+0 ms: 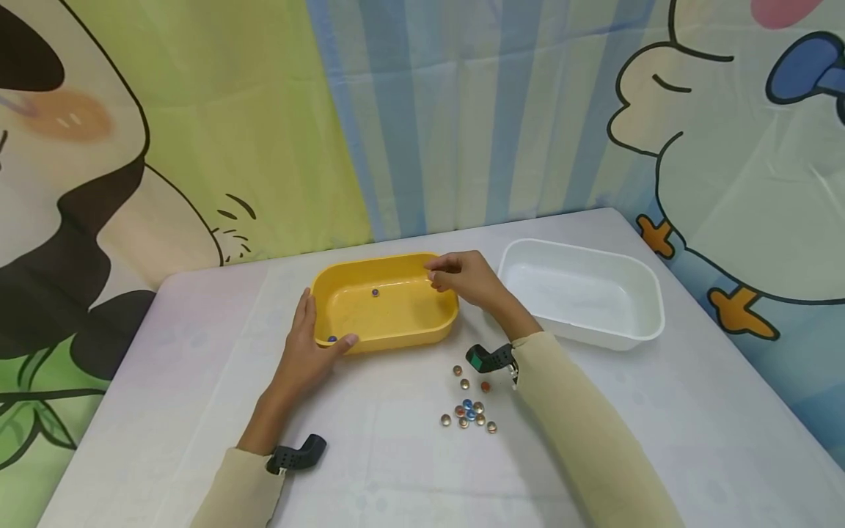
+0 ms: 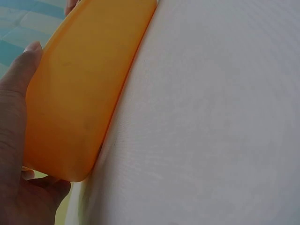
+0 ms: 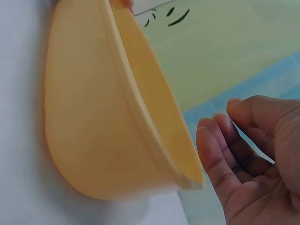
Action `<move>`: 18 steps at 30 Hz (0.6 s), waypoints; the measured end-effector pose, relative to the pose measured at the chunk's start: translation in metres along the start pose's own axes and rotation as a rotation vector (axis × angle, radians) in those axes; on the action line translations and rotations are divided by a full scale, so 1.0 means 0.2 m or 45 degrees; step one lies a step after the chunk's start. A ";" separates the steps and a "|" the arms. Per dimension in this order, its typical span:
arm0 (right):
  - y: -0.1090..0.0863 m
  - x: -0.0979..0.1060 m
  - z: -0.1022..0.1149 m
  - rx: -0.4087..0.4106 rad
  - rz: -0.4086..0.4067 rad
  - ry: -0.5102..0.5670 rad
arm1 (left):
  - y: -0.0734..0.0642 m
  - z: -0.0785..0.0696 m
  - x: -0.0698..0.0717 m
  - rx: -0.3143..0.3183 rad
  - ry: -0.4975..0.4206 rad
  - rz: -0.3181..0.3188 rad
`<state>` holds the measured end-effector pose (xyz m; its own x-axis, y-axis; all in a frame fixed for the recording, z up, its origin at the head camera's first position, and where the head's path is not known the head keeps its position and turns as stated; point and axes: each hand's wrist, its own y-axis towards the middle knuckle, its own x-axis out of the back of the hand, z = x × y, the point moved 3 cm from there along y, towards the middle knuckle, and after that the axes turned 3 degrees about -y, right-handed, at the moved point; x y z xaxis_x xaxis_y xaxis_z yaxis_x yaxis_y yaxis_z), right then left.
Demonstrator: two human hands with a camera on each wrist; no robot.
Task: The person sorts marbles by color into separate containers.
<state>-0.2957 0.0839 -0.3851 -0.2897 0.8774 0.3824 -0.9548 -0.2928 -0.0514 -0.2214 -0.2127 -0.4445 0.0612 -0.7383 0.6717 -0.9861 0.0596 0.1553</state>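
A yellow plastic basin (image 1: 389, 319) stands on the table with two small dark blue-purple marbles inside, one marble (image 1: 375, 292) towards the back and another marble (image 1: 332, 339) at the front left corner. My left hand (image 1: 306, 356) grips the basin's left end, thumb over the front rim and fingers along the outer side. Over the right end of the rim is my right hand (image 1: 465, 277), its fingers loosely bent. In the right wrist view a gap shows between thumb and fingertips, and nothing is seen in that hand (image 3: 253, 150).
A white basin (image 1: 594, 334) stands to the right of the yellow one. Several loose marbles (image 1: 464, 423), brownish, orange and blue, lie on the white-covered table (image 1: 376, 440) in front of my right forearm. A printed curtain (image 1: 462, 110) hangs behind the table.
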 end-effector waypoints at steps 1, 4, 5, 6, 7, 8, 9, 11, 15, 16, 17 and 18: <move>-0.02 0.00 0.01 0.019 0.007 -0.010 | 0.00 0.00 0.00 0.002 -0.001 0.001; -0.10 0.01 0.02 0.069 0.039 -0.041 | 0.00 0.01 0.00 0.008 0.004 0.003; -0.13 0.01 0.02 0.085 0.050 -0.045 | 0.00 0.01 0.00 0.008 0.004 0.005; -0.16 0.01 0.03 0.100 0.065 -0.049 | 0.00 0.01 0.00 0.007 0.009 0.004; -0.18 0.01 0.03 0.115 0.079 -0.051 | 0.00 0.01 0.00 0.008 0.011 0.003; -0.21 0.01 0.03 0.133 0.095 -0.057 | 0.00 0.01 0.00 0.009 0.013 0.001; -0.24 0.01 0.03 0.147 0.108 -0.056 | 0.00 0.01 0.00 0.011 0.014 0.000; -0.29 0.01 0.03 0.180 0.136 -0.060 | 0.00 0.01 0.01 0.017 0.012 -0.002; -0.40 0.01 0.01 0.229 0.190 -0.095 | 0.00 0.01 0.00 0.016 0.005 -0.004; -0.43 0.01 0.00 0.234 0.205 -0.107 | 0.00 0.01 0.00 0.015 0.003 -0.003; -0.45 0.01 -0.01 0.233 0.220 -0.119 | 0.00 0.01 0.00 0.011 0.000 -0.004; -0.48 0.01 -0.03 0.234 0.237 -0.133 | 0.00 0.01 -0.01 0.007 -0.003 -0.005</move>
<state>-0.2057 0.1163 -0.3842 -0.4413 0.7610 0.4757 -0.8549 -0.5176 0.0351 -0.2224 -0.2135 -0.4469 0.0644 -0.7401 0.6694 -0.9867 0.0531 0.1536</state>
